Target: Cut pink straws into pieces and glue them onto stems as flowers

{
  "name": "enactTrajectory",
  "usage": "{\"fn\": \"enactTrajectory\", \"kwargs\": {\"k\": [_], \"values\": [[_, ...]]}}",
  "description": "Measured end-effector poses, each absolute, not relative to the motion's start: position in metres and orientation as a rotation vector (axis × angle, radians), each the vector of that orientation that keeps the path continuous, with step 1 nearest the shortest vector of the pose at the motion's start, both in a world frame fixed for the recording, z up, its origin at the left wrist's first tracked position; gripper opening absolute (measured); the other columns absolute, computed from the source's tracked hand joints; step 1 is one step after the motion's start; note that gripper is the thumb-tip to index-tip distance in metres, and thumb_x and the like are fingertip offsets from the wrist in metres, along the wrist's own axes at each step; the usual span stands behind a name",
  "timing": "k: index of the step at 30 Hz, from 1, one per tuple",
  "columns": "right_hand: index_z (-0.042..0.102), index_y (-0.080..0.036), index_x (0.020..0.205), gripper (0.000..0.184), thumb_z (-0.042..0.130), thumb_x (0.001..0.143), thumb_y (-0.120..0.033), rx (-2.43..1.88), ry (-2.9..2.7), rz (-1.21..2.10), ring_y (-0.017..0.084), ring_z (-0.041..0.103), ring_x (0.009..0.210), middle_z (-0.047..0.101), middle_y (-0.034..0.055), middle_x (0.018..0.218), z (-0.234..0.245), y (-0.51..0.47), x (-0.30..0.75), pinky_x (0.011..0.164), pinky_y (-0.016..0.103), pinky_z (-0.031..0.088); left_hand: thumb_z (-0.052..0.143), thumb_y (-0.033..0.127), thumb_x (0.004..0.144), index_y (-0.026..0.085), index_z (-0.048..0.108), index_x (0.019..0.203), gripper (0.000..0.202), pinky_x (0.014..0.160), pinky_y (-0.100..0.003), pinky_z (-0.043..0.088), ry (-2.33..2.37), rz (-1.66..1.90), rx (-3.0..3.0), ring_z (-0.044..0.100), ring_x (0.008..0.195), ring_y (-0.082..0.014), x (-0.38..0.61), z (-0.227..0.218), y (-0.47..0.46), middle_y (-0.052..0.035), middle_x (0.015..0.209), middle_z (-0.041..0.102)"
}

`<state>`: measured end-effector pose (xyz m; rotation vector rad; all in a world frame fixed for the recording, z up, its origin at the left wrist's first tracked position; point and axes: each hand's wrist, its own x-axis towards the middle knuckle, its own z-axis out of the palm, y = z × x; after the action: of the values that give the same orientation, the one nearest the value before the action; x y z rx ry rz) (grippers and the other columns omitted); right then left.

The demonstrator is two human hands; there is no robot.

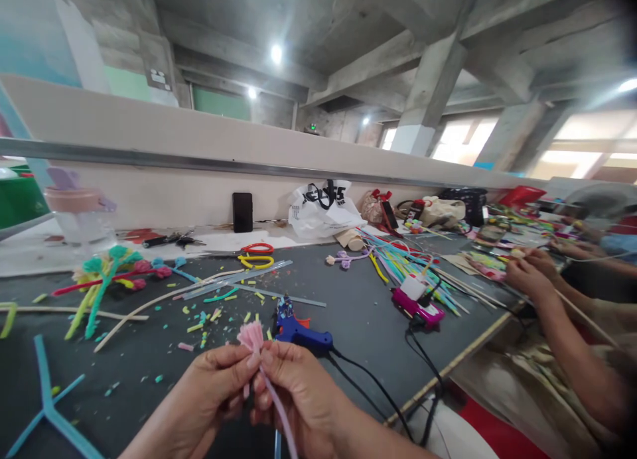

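Above the near edge of the dark table, my left hand point(213, 386) and my right hand point(303, 386) meet, both closed in a pinch. Between their fingertips is a pink pipe-cleaner flower point(251, 336), its fringed end pointing up. A pale pink-purple stem point(281, 412) runs down from it past my right fingers. Just behind my hands lies a blue hot glue gun point(304, 333) with a black cord. Small yellow, green and teal clippings point(199, 323) are scattered to its left. A joined set of blue pipe cleaners point(47, 399) lies at the near left.
Scissors point(256, 257), glue sticks point(239, 276) and finished pipe-cleaner flowers point(107, 280) lie behind. A magenta power strip point(418, 306) and a bundle of coloured stems point(398, 253) stand to the right. A co-worker's hands point(532, 273) work at the far right. A phone point(243, 212) leans on the partition.
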<state>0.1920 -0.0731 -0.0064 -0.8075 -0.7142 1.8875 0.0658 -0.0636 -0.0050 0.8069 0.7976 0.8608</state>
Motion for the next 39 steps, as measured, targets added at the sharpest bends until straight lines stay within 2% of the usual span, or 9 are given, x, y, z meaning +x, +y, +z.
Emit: {"fn": "enactTrajectory", "kwargs": {"k": [4,7,10,12,15,22,28,34,39], "values": [[0.048,-0.016,0.078,0.033,0.065,0.069,-0.043,-1.047,-1.117,1.622,0.010,0.051,0.049,0.055,-0.0023,0.060,-0.004,-0.067,0.200,0.051,0.025,0.043,0.078,0.036,0.055,0.012,0.063,0.058,0.029,0.042,-0.017,0.032,0.848,0.919,0.752,0.041,0.042,-0.0049,0.062,-0.003,-0.059,0.0015,0.049,0.053],[0.050,-0.019,0.091,0.018,0.056,0.074,-0.023,-1.344,-1.683,0.893,0.015,0.056,0.070,0.059,0.0003,0.074,0.002,-0.055,0.224,0.066,0.029,0.043,0.081,0.031,0.049,0.012,0.063,0.058,0.028,0.040,-0.015,0.029,0.898,0.997,0.723,0.036,0.041,-0.0031,0.055,0.005,-0.055,0.0042,0.048,0.047],[0.050,-0.020,0.109,0.045,0.053,0.065,-0.010,-1.648,-2.024,0.302,0.025,0.047,0.106,0.054,0.0081,0.116,0.003,-0.041,0.248,0.088,0.041,0.034,0.083,0.029,0.047,0.013,0.063,0.058,0.028,0.038,-0.014,0.027,0.903,1.017,0.719,0.031,0.041,-0.0023,0.048,0.011,-0.051,0.0052,0.048,0.044],[0.048,-0.019,0.114,0.053,0.053,0.061,-0.011,-1.826,-2.173,0.198,0.029,0.046,0.108,0.052,0.0105,0.120,-0.002,-0.034,0.255,0.086,0.045,0.036,0.083,0.030,0.047,0.013,0.063,0.060,0.030,0.038,-0.013,0.026,0.906,1.009,0.704,0.029,0.042,-0.0016,0.045,0.011,-0.049,0.0053,0.050,0.044],[0.046,-0.019,0.116,0.056,0.050,0.061,-0.010,-1.913,-2.273,0.091,0.029,0.050,0.103,0.058,0.0100,0.111,-0.011,-0.027,0.258,0.079,0.041,0.041,0.082,0.031,0.050,0.012,0.063,0.062,0.030,0.039,-0.012,0.027,0.899,0.994,0.693,0.030,0.043,-0.0013,0.042,0.008,-0.046,0.0050,0.052,0.045],[0.048,-0.017,0.111,0.049,0.049,0.063,-0.007,-1.927,-2.188,-0.103,0.025,0.057,0.089,0.057,0.0104,0.105,-0.009,-0.016,0.264,0.072,0.034,0.041,0.081,0.032,0.051,0.010,0.064,0.063,0.031,0.037,-0.012,0.026,0.855,1.010,0.728,0.030,0.042,-0.0009,0.035,-0.001,-0.036,0.0064,0.049,0.040],[0.039,-0.016,0.118,0.050,0.048,0.069,-0.011,-1.978,-1.910,-0.271,0.024,0.057,0.090,0.049,0.0133,0.117,0.007,0.000,0.290,0.075,0.034,0.042,0.082,0.028,0.050,0.011,0.066,0.067,0.030,0.039,-0.012,0.032,0.913,1.016,0.687,0.036,0.044,-0.0017,0.034,-0.001,-0.035,0.0040,0.055,0.047],[0.044,-0.017,0.110,0.037,0.049,0.073,-0.017,-1.408,-1.512,-0.352,0.021,0.056,0.092,0.055,0.0095,0.101,0.005,0.007,0.299,0.079,0.034,0.046,0.082,0.029,0.049,0.012,0.065,0.065,0.028,0.038,-0.013,0.034,0.935,0.956,0.695,0.041,0.043,-0.0036,0.039,-0.003,-0.039,0.0016,0.056,0.053],[0.043,-0.018,0.112,0.040,0.048,0.073,-0.015,-1.178,-1.524,-0.451,0.020,0.055,0.092,0.055,0.0094,0.100,0.007,0.000,0.298,0.078,0.035,0.048,0.082,0.031,0.051,0.012,0.066,0.067,0.029,0.039,-0.010,0.032,0.899,0.922,0.692,0.039,0.043,-0.0016,0.041,-0.012,-0.038,0.0019,0.056,0.055]]}}
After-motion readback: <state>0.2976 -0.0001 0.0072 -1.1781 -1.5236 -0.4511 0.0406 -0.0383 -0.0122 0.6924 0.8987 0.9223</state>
